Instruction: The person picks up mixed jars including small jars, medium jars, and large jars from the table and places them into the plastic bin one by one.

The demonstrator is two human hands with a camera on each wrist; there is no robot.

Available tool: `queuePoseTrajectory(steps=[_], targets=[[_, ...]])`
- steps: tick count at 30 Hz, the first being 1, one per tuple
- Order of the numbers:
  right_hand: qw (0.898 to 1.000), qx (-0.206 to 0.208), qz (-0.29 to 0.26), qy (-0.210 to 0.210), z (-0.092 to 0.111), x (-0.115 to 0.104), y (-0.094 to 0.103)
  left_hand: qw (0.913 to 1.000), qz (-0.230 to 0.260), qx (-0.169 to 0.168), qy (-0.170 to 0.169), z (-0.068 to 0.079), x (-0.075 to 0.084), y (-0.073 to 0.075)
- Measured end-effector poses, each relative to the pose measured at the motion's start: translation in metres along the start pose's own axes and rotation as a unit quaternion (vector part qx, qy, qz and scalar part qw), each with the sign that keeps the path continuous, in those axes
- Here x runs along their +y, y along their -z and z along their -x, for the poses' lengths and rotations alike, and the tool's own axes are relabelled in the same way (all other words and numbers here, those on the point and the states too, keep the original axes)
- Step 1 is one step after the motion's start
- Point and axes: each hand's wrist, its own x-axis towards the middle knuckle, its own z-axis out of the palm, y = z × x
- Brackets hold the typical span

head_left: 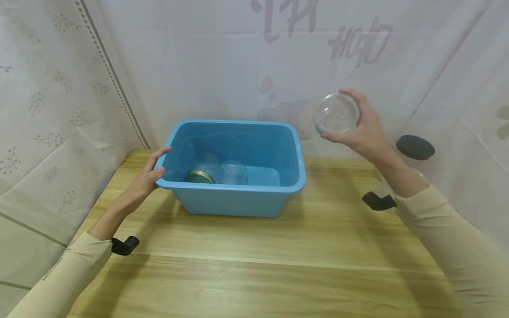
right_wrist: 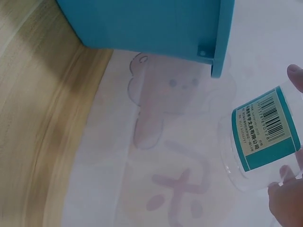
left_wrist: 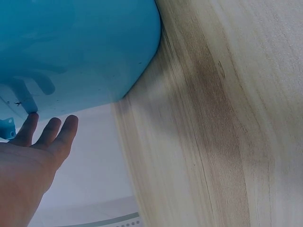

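A blue plastic bin [head_left: 234, 201] stands on the table, and my left hand [head_left: 145, 179] grips its left rim. In the left wrist view, several fingers [left_wrist: 61, 137] lie against the bin's outer wall. To the right of the bin, my right hand [head_left: 366, 132] holds a clear plastic jar [head_left: 337, 112] up in the air, its round end towards the head camera. A green-edged barcode label [right_wrist: 266, 127] shows on that jar in the right wrist view. Inside the bin lie a clear jar with a green lid [head_left: 200, 176] and another clear container [head_left: 234, 171].
A clear jar with a black lid [head_left: 415, 147] stands on the right of the wooden table [head_left: 246, 265], partly hidden by my right forearm. Pale printed curtains [head_left: 222, 70] hang behind the bin and at both sides. Black wrist mounts [head_left: 125, 246] stick out from the sleeves.
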Motion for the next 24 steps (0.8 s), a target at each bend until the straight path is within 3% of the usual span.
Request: queuePoseTrajectory(steps=[6, 24], targets=[[0.999, -0.003, -0.004, 0.034, 0.003, -0.022, -0.004, 0.9999, 0.010, 0.004, -0.001, 0.000, -0.001, 0.000], [0.992, -0.053, 0.071, 0.095, 0.003, -0.042, -0.012, 0.9998, 0.018, 0.002, -0.007, 0.001, -0.001, 0.000]])
